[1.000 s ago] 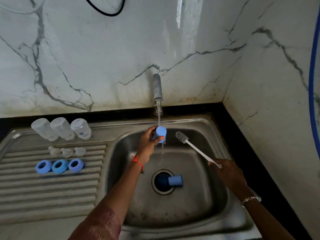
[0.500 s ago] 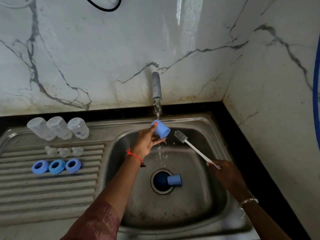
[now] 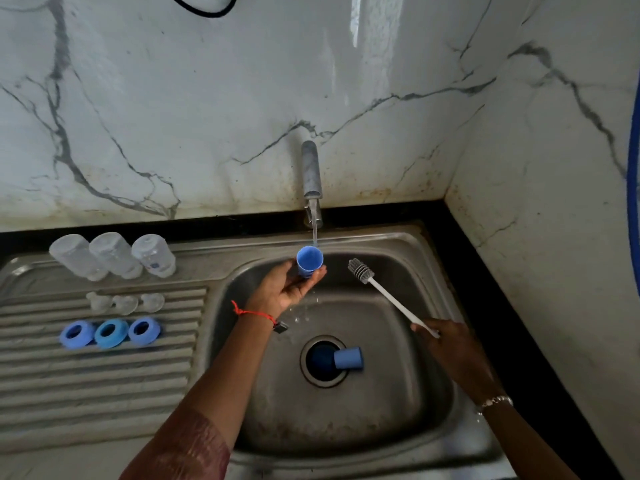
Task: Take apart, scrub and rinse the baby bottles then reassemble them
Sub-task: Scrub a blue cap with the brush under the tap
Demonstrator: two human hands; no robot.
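Observation:
My left hand [image 3: 289, 289] holds a blue bottle cap [image 3: 309, 260] mouth up under the running tap [image 3: 311, 181], and the water falls into it. My right hand [image 3: 450, 344] grips the white handle of a bottle brush [image 3: 381, 292], whose grey head points up and left, apart from the cap. A second blue cap [image 3: 349, 358] lies on its side at the sink's drain [image 3: 322, 362]. On the draining board stand three clear bottles [image 3: 114, 254] upside down, three clear teats [image 3: 126, 303] and three blue collar rings [image 3: 110, 333].
The steel sink basin [image 3: 398, 410] lies in a corner of marble walls. The ribbed draining board [image 3: 97, 375] is on the left, a black counter edge [image 3: 502, 289] on the right. A blue hose [image 3: 633, 168] runs down the right wall.
My left hand has turned the cap from mouth down to mouth up under the stream. The brush and my right hand have hardly moved.

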